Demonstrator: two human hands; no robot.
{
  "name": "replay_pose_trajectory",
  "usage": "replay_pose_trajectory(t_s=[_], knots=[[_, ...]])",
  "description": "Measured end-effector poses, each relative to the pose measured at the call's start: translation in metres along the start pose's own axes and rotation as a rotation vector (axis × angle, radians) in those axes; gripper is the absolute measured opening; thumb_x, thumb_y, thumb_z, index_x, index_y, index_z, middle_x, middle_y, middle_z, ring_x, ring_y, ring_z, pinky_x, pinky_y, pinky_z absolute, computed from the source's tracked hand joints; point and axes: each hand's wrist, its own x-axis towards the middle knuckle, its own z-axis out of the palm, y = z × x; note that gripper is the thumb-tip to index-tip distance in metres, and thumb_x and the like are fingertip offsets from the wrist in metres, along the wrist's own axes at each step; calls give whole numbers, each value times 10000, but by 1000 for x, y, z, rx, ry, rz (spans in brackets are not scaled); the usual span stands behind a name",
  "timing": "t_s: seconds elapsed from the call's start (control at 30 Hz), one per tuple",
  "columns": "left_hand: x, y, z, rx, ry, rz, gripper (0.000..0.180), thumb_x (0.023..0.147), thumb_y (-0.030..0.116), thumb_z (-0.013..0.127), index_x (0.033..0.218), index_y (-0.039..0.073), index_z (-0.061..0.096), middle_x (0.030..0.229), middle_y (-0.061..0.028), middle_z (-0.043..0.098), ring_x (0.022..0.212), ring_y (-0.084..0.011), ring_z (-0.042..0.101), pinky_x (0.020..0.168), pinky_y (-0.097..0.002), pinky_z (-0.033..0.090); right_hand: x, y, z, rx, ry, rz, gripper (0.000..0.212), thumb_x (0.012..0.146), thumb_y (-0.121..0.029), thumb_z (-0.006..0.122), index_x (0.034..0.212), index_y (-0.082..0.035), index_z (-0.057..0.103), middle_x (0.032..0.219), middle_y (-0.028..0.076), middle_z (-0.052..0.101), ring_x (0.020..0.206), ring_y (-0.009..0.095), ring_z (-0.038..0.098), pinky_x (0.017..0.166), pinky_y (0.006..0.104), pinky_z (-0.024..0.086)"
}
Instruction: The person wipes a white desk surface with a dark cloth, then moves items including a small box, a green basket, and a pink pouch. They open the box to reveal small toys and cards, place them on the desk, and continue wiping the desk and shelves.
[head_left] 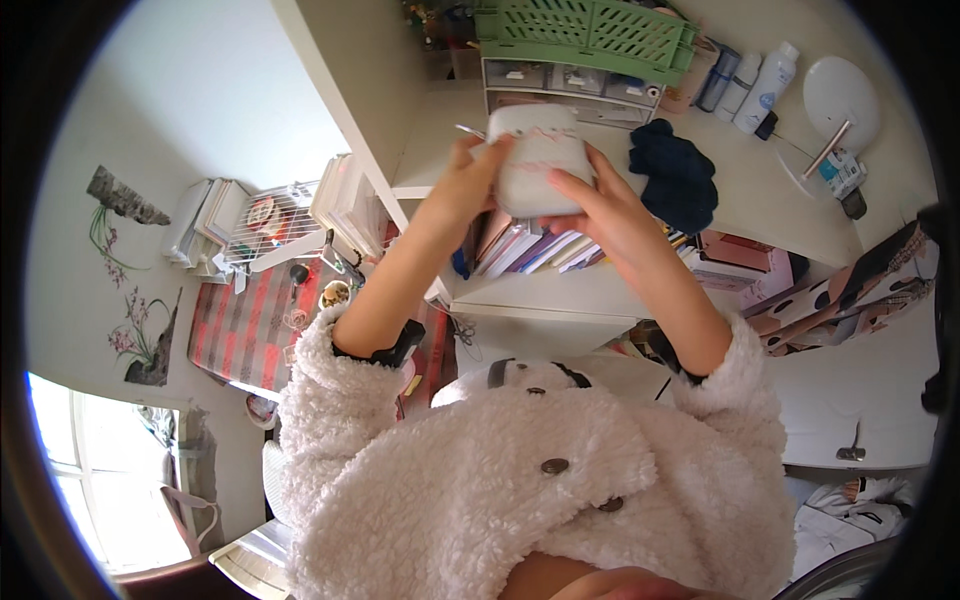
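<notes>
Both hands hold up a small white rounded case (540, 185) with faint pink wavy lines, in front of the shelf. My left hand (478, 180) grips its left edge, fingers partly hidden behind it. On the opposite side, my right hand (597, 200) has its thumb across the front and its other fingers underneath. A thin, light-coloured stick-like piece (470, 131) juts out beside my left fingers; whether it belongs to the case I cannot tell. Behind and to the right, a dark blue fuzzy cloth item (675, 175) lies on the shelf top, apart from my hand.
A green slotted crate (590, 38) sits on a clear-drawer unit (570, 78) at the back. White bottles (768, 88) and a round white mirror (840, 100) stand far right. Books (535, 248) fill the compartment below. A red-and-grey striped cloth (235, 325) covers the left table.
</notes>
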Motion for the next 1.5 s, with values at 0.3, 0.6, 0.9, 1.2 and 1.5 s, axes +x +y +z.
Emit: replay_pose_trajectory(t_s=[0.3,0.6,0.9,1.2,1.5], knots=[[25,-20,-65,238,146,443,665,955,192,542,1436,-117,202,1383,-243,442,1210,-306,510,992,-329,417,107,16,65,132,-1,190,391,917,-203,638,1231,-9,508,1168,117,598,1009,207,624,789,302,580],[47,-24,-58,1278,448,626,679,737,-16,642,1351,-109,367,1185,-279,496,947,-358,642,778,-353,556,140,19,53,-493,16,192,512,894,-392,661,1090,60,523,802,136,660,604,181,657,552,291,568],[61,-22,-53,1432,574,708,645,681,-37,681,1291,-32,472,1095,-185,499,788,-281,675,711,-308,582,156,34,51,-1158,121,-219,440,912,-338,599,773,75,661,759,256,659,639,309,684,583,417,544],[-1,-30,-47,1048,509,915,392,824,-32,537,1206,54,551,1181,-143,569,891,-381,637,707,-442,542,107,19,57,-1399,319,-584,364,921,-396,575,858,-42,634,693,171,658,637,365,655,545,440,504],[-148,-160,-61,1096,216,681,252,732,59,613,976,116,640,902,-15,598,767,-194,629,620,-318,519,-1,108,74,-649,-253,-970,47,866,-22,603,825,-16,626,603,29,546,438,104,406,428,251,333]])
